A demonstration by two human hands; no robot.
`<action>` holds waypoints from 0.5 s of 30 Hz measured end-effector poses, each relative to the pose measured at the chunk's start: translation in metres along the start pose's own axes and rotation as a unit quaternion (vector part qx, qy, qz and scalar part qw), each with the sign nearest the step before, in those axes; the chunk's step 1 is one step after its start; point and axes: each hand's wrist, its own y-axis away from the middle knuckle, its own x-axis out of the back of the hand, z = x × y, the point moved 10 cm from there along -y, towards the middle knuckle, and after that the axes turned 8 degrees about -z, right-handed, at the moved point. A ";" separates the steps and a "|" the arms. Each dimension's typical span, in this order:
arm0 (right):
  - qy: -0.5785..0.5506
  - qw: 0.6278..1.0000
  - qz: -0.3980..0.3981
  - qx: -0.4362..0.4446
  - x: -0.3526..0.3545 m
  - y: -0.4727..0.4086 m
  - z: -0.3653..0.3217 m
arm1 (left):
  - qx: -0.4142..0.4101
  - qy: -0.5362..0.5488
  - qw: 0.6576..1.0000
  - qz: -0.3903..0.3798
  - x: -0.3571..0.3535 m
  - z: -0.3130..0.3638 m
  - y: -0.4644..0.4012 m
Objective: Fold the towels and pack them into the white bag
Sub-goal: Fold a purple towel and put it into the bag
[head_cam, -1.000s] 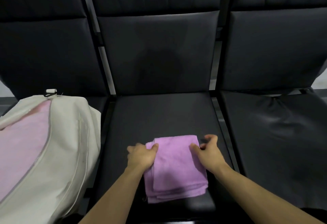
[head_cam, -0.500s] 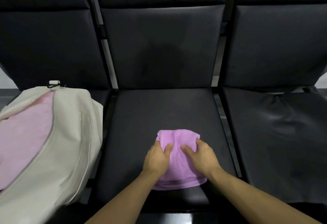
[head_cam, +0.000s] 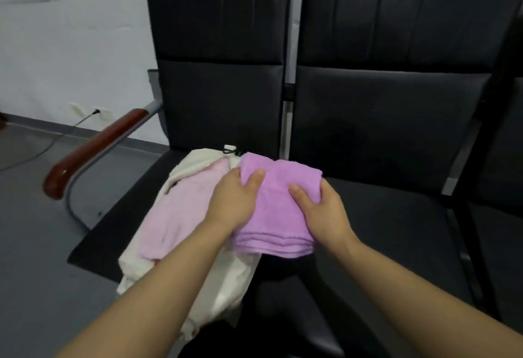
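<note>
Holding the folded purple towel (head_cam: 278,210) in the air with both hands, I have it just above the right edge of the white bag (head_cam: 226,281). My left hand (head_cam: 235,204) grips the towel's left side, thumb on top and fingers curled under. My right hand (head_cam: 319,210) grips the right side the same way. The bag lies open on the black seat (head_cam: 113,227) at the end of the row, and a pink towel (head_cam: 175,216) is already inside it.

I think my next job is to slide the purple towel in on top of the pink one. Here is what could go wrong. The folded layers are loose at the near edge, so if I let go of one side too soon, the towel could flop open and I would have to fold it again. The bag is soft and its mouth sags, so the towel might catch on the edge and bunch up. Most of the towel hangs to the right of the bag, so if I drop it here it could land half outside the bag.
</note>
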 end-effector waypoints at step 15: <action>0.471 0.863 -0.172 -0.056 -0.156 -0.051 -0.021 | 0.125 -0.246 0.961 0.005 0.112 -0.137 -0.042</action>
